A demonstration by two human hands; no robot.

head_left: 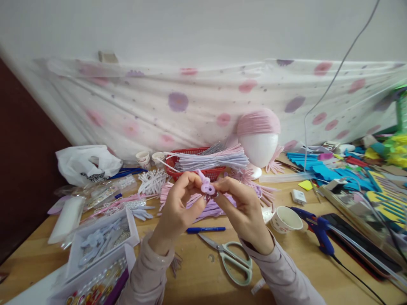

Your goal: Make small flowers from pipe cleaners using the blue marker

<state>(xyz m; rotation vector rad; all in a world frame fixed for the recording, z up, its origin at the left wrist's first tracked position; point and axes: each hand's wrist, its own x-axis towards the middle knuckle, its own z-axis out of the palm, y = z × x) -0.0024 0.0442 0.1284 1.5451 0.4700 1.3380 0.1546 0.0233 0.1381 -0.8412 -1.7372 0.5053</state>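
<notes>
Between my two hands is a small lilac pipe-cleaner flower (207,187) made of curled loops, held up above the table. My left hand (182,201) pinches it from the left with thumb and forefinger. From the right, the thumb and fingertips of my right hand (240,203) close on its edge. Lilac pipe cleaners (211,209) lie on the table behind and partly hidden by the hands. Below the hands are a blue pen (206,230) and scissors (233,256) with pale green handles, their blades pointing up and left.
A red basket (213,173) bears pink and pale blue pipe cleaners (213,159). Right of it stands a white foam head (259,146) in a pink cap. A paper cup (286,219) and blue glue gun (314,228) are rightward; bead boxes (132,226) lie left.
</notes>
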